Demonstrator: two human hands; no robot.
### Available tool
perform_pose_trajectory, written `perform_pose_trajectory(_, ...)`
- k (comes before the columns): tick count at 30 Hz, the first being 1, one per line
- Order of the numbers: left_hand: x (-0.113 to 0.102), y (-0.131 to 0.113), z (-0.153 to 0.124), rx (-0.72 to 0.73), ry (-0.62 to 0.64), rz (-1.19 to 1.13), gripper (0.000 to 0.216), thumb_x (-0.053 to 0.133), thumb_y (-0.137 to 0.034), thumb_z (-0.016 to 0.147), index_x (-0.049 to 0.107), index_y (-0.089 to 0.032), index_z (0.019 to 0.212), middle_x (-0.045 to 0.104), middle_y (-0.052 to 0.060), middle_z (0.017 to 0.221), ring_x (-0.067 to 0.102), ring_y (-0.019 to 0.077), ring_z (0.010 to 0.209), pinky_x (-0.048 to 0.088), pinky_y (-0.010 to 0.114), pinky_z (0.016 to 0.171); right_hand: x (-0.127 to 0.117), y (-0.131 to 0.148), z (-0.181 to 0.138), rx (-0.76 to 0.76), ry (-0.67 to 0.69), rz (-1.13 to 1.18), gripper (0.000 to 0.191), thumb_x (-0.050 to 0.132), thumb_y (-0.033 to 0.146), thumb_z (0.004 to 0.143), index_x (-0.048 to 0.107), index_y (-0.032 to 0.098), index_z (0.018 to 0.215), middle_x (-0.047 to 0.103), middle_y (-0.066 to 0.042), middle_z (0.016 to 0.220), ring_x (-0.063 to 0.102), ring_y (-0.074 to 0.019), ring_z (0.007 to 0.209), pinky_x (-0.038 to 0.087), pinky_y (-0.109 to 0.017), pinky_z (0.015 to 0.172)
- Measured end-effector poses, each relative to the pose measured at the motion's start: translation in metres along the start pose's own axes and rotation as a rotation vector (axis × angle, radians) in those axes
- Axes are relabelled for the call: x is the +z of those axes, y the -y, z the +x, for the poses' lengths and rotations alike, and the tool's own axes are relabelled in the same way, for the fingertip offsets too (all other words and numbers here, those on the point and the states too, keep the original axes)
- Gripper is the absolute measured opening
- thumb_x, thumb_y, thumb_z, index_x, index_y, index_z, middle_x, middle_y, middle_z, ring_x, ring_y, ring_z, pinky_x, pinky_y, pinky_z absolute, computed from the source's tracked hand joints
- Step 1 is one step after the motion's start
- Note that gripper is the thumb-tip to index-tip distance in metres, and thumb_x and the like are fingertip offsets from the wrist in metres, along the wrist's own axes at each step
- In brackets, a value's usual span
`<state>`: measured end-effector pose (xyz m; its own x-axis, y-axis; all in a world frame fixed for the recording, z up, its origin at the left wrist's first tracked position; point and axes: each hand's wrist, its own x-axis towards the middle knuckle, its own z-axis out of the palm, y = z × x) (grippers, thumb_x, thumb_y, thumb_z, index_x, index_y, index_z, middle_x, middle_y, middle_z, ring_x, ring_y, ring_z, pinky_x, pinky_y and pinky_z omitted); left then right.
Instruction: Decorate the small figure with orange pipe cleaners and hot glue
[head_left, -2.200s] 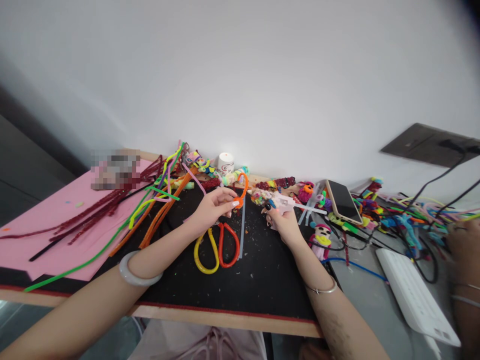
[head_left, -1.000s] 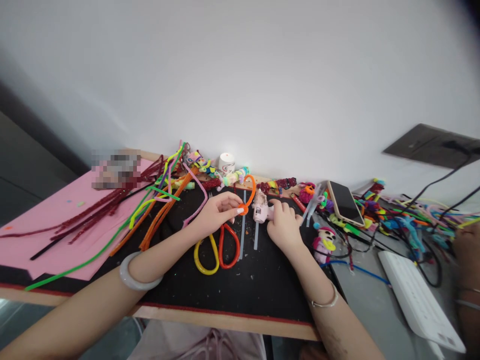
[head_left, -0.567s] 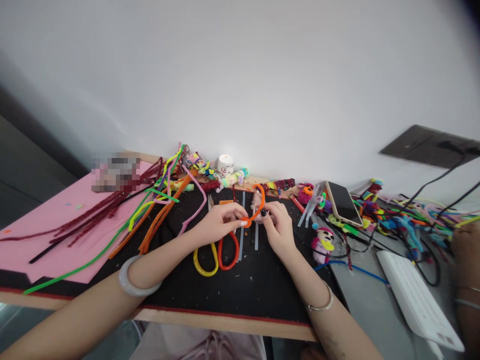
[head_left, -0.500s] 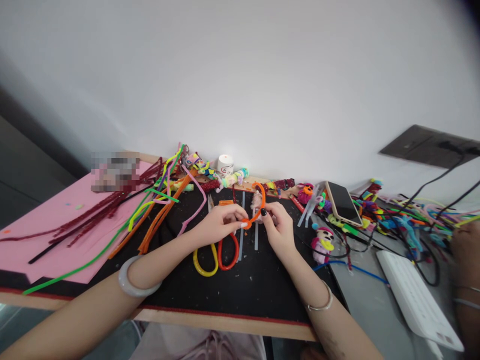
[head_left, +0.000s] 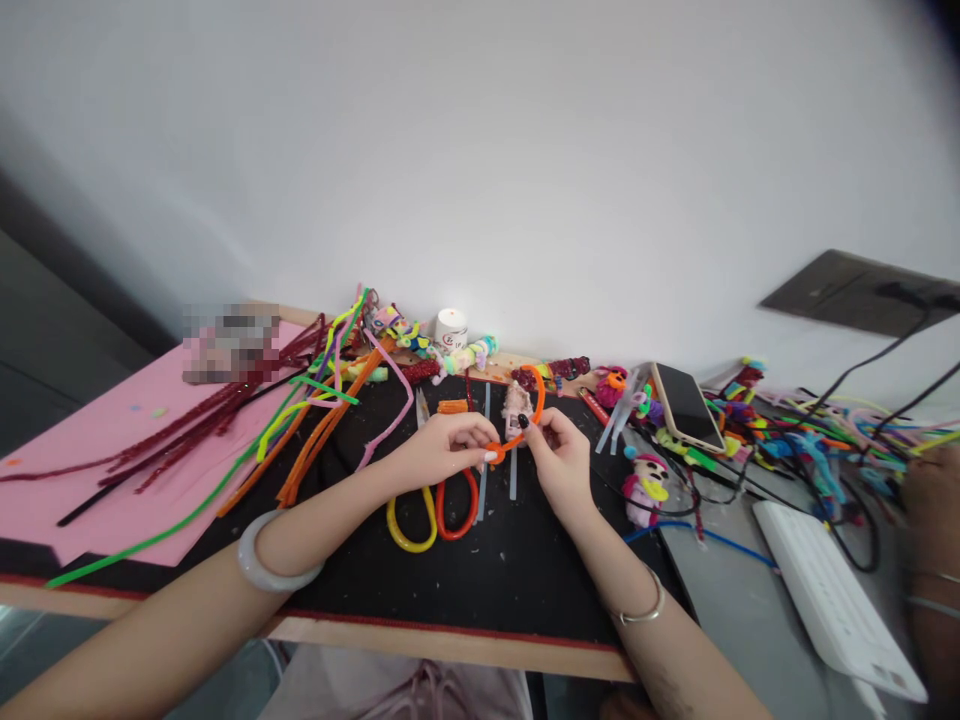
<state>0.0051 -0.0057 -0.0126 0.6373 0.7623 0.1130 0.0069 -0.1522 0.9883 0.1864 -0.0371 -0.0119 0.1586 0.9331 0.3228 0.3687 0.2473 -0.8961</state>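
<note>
Between my hands is an orange pipe cleaner (head_left: 540, 392), curved upward, with a small coiled lump at its left end. My left hand (head_left: 448, 443) pinches that coiled end between thumb and fingertips. My right hand (head_left: 559, 450) grips the strand farther along, thumb and forefinger closed on it. Behind the strand lies a pale pink fuzzy piece (head_left: 517, 408). Below my left hand are scissors (head_left: 456, 510) with a yellow and a red handle loop, partly covered by the hand. Translucent glue sticks (head_left: 513, 478) lie on the black mat (head_left: 525, 590) between my hands.
Bundled pipe cleaners (head_left: 300, 440) spread over pink sheeting (head_left: 142, 450) on the left. A white cup (head_left: 451, 330) stands by the wall. To the right are a phone (head_left: 686, 405), a fuzzy doll (head_left: 645, 490), cables, a white power strip (head_left: 832, 600) and another person's hand (head_left: 930, 490).
The free curve of the orange pipe cleaner has swung to the right and the strand between my hands is straighter. The right fingers have shifted slightly. The left hand stays nearly in place.
</note>
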Motion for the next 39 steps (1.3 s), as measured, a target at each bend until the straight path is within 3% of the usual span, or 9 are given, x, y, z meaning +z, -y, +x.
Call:
perform_pose_trajectory(7, 0.0003, 0.0038, 0.0005, -0.026, -0.013, -0.033, 0.018, 0.065, -0.024, 0.072, 0.058, -0.015, 0.084, 0.063, 0.002, 0.071, 0.062, 0.0135, 0.064, 0.051, 0.027, 0.064, -0.0003, 0.0027, -0.0015, -0.042, 0.022, -0.058, 0.02, 0.053, 0.029, 0.081, 0.047, 0.02, 0.064, 0.042, 0.003, 0.061, 0.037, -0.0116, 0.054, 0.031, -0.023, 0.05)
perform_pose_trajectory(15, -0.0031, 0.0052, 0.0025, -0.052, -0.076, -0.116, 0.019, 0.064, -0.023, 0.073, 0.057, -0.014, 0.088, 0.064, 0.003, 0.074, 0.064, 0.0148, 0.067, 0.053, 0.028, 0.063, -0.0005, 0.0012, -0.0036, -0.035, 0.013, -0.047, 0.014, 0.052, 0.031, 0.082, 0.054, 0.02, 0.073, 0.051, 0.0, 0.067, 0.049, -0.0154, 0.062, 0.04, -0.027, 0.057)
perform_pose_trajectory(39, -0.0063, -0.0029, 0.0038, -0.125, -0.162, -0.229, 0.022, 0.066, -0.026, 0.072, 0.056, -0.014, 0.088, 0.061, 0.0, 0.076, 0.059, 0.0076, 0.058, 0.049, 0.022, 0.061, -0.0011, 0.0018, -0.0037, -0.083, -0.018, -0.115, 0.014, 0.054, 0.027, 0.08, 0.06, 0.018, 0.071, 0.057, -0.001, 0.062, 0.052, -0.0149, 0.057, 0.039, -0.026, 0.053)
